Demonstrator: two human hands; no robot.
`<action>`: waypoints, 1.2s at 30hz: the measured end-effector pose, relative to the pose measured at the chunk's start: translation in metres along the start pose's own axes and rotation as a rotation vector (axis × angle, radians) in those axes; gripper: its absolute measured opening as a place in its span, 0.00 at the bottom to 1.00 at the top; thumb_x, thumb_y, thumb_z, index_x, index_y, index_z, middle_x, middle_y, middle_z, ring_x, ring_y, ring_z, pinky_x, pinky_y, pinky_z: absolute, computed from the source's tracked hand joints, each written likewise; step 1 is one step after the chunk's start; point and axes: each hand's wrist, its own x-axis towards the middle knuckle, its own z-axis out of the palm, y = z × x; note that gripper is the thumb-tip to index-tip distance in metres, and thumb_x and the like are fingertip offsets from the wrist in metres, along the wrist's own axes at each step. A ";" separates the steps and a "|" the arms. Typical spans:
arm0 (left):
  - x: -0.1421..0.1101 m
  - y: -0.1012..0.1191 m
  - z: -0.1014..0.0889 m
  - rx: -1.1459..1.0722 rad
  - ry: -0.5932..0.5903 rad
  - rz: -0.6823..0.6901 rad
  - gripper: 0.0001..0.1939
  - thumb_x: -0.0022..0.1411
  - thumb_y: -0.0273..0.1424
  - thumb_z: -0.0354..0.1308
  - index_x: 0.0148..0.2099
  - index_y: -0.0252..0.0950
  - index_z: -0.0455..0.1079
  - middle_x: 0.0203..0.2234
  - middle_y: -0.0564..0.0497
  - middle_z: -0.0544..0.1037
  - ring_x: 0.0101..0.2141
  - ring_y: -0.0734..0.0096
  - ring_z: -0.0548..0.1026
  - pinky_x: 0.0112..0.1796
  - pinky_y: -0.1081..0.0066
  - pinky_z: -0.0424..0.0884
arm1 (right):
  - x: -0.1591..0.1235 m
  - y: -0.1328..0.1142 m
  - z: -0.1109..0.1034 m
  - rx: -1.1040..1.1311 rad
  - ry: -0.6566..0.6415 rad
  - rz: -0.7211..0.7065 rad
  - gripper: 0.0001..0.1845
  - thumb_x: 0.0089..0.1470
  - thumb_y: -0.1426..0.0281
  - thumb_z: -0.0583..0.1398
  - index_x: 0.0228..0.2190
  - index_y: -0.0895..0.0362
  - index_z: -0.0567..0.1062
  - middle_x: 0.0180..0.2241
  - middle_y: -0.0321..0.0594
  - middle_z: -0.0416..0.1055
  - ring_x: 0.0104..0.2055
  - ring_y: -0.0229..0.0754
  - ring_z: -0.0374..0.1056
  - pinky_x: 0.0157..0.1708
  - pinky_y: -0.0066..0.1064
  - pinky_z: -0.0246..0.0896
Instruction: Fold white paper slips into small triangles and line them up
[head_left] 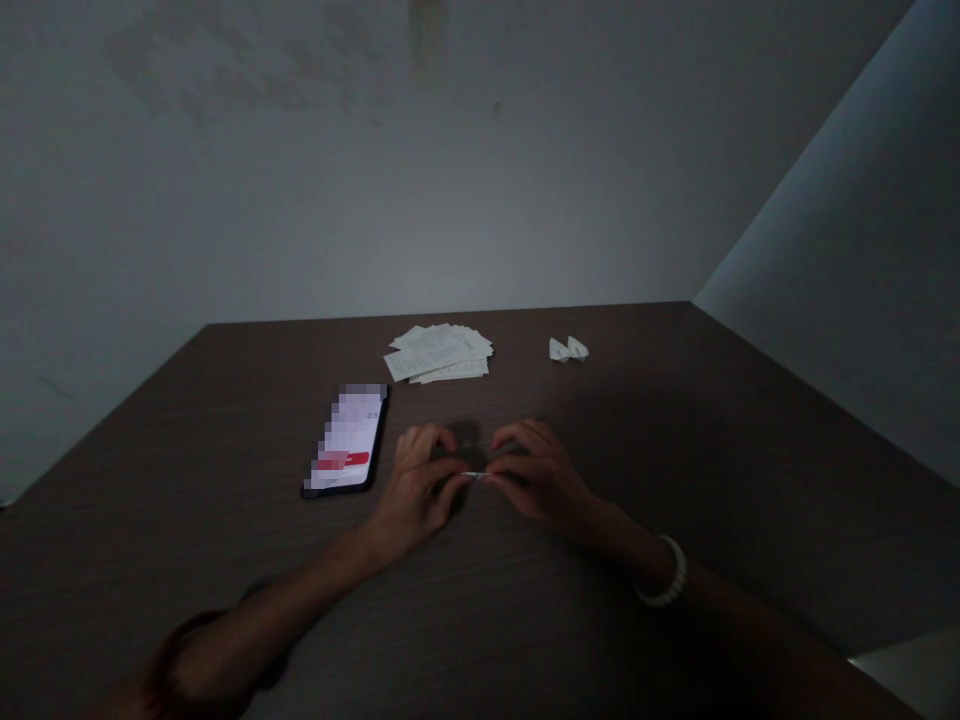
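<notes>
Strip (478,475), thin and whitish, just below frame centre, pinched at both ends between narrowly parted fingertips (453,467) of bare left hand (414,488) and right hand (547,482).

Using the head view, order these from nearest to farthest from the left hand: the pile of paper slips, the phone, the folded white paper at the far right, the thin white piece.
1. Thin white piece: pinched in the left hand.
2. Phone: just to its left.
3. Pile of paper slips: beyond it, toward the wall.
4. Folded white paper: far back, to the right.
</notes>
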 end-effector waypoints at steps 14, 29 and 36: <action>-0.001 0.003 -0.002 -0.017 0.055 0.041 0.04 0.63 0.29 0.57 0.37 0.37 0.74 0.39 0.48 0.65 0.41 0.61 0.65 0.40 0.62 0.62 | 0.004 -0.004 -0.002 0.024 -0.031 -0.036 0.03 0.54 0.75 0.61 0.32 0.56 0.73 0.42 0.43 0.70 0.44 0.45 0.63 0.45 0.39 0.60; -0.003 -0.001 -0.001 -0.074 0.142 0.050 0.04 0.62 0.29 0.59 0.38 0.40 0.76 0.40 0.49 0.65 0.42 0.62 0.65 0.40 0.61 0.65 | 0.000 0.001 -0.001 0.047 0.120 -0.060 0.04 0.53 0.74 0.63 0.32 0.52 0.76 0.39 0.40 0.69 0.42 0.42 0.64 0.41 0.36 0.62; -0.003 -0.002 -0.001 -0.105 0.171 0.067 0.06 0.62 0.29 0.60 0.40 0.43 0.77 0.39 0.49 0.65 0.40 0.63 0.66 0.37 0.62 0.66 | 0.001 0.001 -0.002 0.100 0.177 -0.051 0.06 0.53 0.74 0.63 0.32 0.51 0.77 0.34 0.37 0.65 0.37 0.39 0.63 0.38 0.34 0.62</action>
